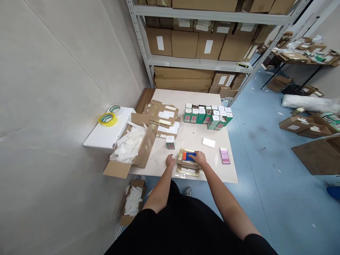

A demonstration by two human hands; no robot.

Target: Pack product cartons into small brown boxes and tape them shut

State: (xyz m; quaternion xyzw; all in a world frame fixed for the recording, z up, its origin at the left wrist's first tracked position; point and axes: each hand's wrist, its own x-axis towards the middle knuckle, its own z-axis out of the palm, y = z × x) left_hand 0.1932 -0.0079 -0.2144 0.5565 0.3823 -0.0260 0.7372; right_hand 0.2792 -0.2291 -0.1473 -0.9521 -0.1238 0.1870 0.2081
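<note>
My right hand [199, 158] is closed around a blue and orange tool [188, 156], whose exact kind I cannot make out. The tool lies over a small stack of flattened cardboard [189, 165] with shiny tape along its edges, near the table's front edge. Left of that stack, my left hand [170, 161] hovers at the table with its fingers loosely bent and apart, holding nothing visible. Just beyond it stands a small green and white box [170, 142]. Several similar green boxes [202, 116] stand in rows at the back right of the table.
On the left, an open carton [143, 156] holds crumpled white paper [130, 143]. Tape rolls [108, 119] lie on a white surface beside it. Flattened cardboard [166, 117] covers the table's back left. A white card [208, 142] and pink item [225, 156] lie right. Shelving [199, 63] stands behind.
</note>
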